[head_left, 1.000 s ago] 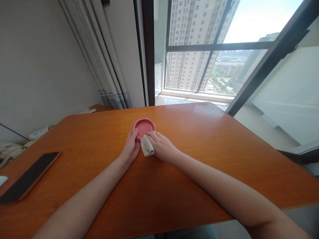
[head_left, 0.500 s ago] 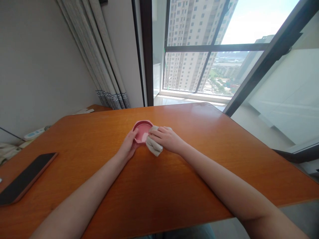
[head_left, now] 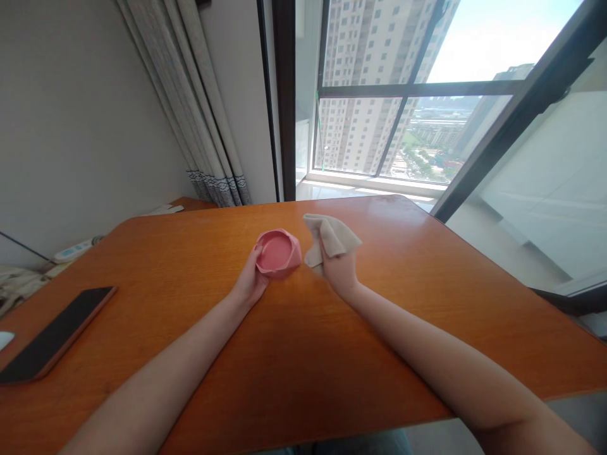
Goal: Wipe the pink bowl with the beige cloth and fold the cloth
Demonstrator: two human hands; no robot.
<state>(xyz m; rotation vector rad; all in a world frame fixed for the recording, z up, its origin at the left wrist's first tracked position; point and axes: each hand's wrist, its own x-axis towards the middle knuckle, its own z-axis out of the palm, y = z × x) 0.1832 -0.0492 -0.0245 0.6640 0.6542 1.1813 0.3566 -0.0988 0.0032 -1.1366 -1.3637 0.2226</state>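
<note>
A pink faceted bowl (head_left: 277, 251), shallow and round inside, is tilted with its opening toward me. My left hand (head_left: 251, 275) grips its left side, thumb at the rim and the other fingers partly hidden behind and under it. To the right, my right hand (head_left: 340, 268) is closed on a light beige cloth (head_left: 332, 235). The cloth drapes over the fingers and hides most of them. A small gap separates the cloth from the bowl.
Both forearms reach over a brown wooden table (head_left: 303, 354). A dark flat slab with a brown edge (head_left: 57, 335) lies at the left, beside a white object (head_left: 6, 339). A white power strip (head_left: 76, 251) is past the left edge. Behind stand a curtain (head_left: 190, 107) and a window (head_left: 379, 133).
My right hand has come away from the bowl to the right and turned over, lifting the cloth with it. The bowl, still in my left hand, is tilted differently, showing its right outer side.
</note>
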